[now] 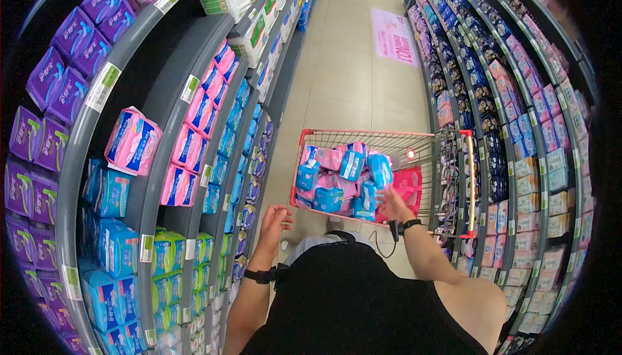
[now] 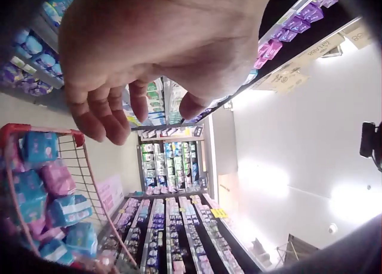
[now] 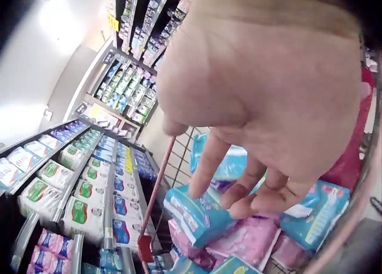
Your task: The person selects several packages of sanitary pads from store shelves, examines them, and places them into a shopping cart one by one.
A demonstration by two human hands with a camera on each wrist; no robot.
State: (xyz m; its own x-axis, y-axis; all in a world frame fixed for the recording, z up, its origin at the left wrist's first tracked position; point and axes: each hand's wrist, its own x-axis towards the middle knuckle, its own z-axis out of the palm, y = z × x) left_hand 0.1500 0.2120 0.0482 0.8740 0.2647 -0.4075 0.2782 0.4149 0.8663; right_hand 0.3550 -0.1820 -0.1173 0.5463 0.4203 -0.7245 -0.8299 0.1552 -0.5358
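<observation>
My right hand (image 1: pixel 392 205) reaches over the shopping cart (image 1: pixel 447 136), its fingers relaxed and slightly bent above the packs. Right beyond its fingertips lies a blue pack (image 1: pixel 380 171) on top of the pile. In the right wrist view the fingers hang over a blue pack (image 3: pixel 197 214) and a pink pack (image 3: pixel 245 241), gripping neither. The heap in the cart mixes blue and pink sanitary pad packs. My left hand (image 1: pixel 276 219) is held in the air between the left shelves and the cart, fingers loosely curled around nothing.
Stocked shelves (image 1: pixel 146 251) line the left, with a pink pack (image 1: pixel 134 141) standing on one. More shelves (image 1: pixel 518 160) of small packs run along the right, close against the cart. A red bag (image 1: pixel 408 186) lies in the cart. Tiled floor (image 1: pixel 337 63) stretches ahead, bearing a pink sign (image 1: pixel 394 36).
</observation>
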